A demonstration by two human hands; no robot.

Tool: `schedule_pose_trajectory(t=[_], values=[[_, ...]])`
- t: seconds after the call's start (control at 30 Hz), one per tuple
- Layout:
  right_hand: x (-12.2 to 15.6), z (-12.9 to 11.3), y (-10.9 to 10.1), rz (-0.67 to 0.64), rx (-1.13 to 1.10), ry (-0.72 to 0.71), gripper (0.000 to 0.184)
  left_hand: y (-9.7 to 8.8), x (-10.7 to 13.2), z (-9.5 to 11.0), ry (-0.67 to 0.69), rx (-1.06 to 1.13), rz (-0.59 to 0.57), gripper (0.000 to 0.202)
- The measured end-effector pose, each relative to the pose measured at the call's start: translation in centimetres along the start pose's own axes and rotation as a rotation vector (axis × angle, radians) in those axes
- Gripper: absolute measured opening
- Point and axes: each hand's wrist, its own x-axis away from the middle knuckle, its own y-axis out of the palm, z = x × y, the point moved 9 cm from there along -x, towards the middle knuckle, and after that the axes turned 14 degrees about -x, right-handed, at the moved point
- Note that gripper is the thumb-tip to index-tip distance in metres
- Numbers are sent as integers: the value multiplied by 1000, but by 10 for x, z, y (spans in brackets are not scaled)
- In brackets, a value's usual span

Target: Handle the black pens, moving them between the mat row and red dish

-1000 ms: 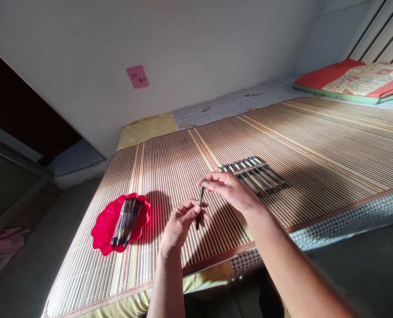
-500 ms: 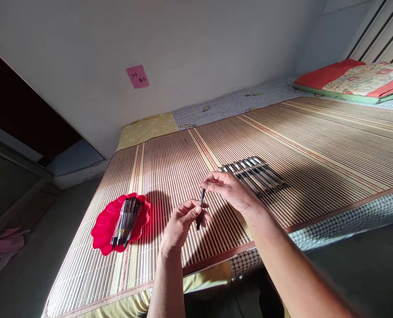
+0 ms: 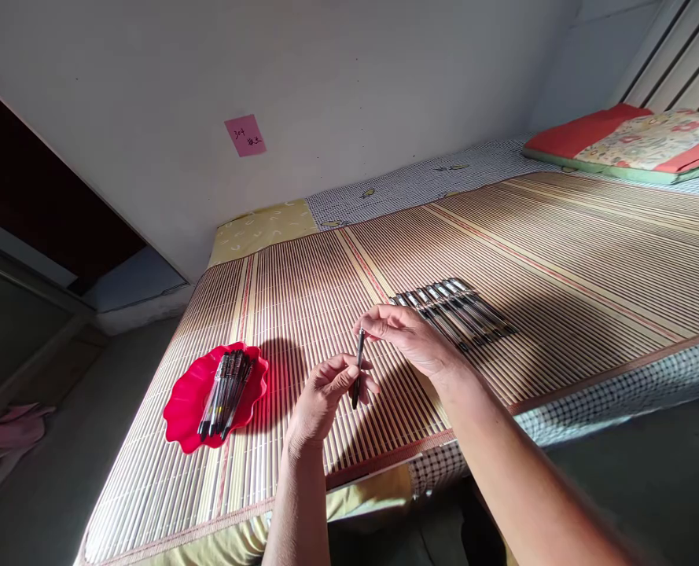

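Note:
A dark pen (image 3: 358, 369) stands nearly upright between my two hands, above the slatted mat. My left hand (image 3: 325, 393) pinches it around the middle between thumb and fingers. At its upper end, the thumb and fingers of my right hand (image 3: 399, 334) close on the tip. To the left, a red scalloped plate (image 3: 181, 401) holds a bunch of black and clear pens (image 3: 225, 393). Just beyond my right hand lies a row of several similar pens (image 3: 458, 310), side by side and partly hidden by that hand.
The slatted mat (image 3: 302, 299) covers a bed with checked and yellow cloth (image 3: 266, 228) beneath. Folded red and floral bedding (image 3: 632, 141) lies at the far right. A pink note (image 3: 244, 135) is stuck to the wall. The mat's front edge runs just below my hands.
The pen stays between both hands and has shifted barely. Its upper end now looks lighter by my right fingertips. The plate and the row of pens look the same.

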Motion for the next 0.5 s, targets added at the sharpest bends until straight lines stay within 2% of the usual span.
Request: schedule_pose_trajectory(t=[0.17, 0.33, 0.5], values=[[0, 2, 4, -60, -11, 11, 28, 1, 1, 0, -5, -7, -6, 30], [-2, 8, 3, -61, 3, 15, 32, 0, 1, -4, -11, 0, -12, 26], [-4, 8, 7, -65, 34, -12, 34, -5, -2, -8, -10, -24, 39, 24]])
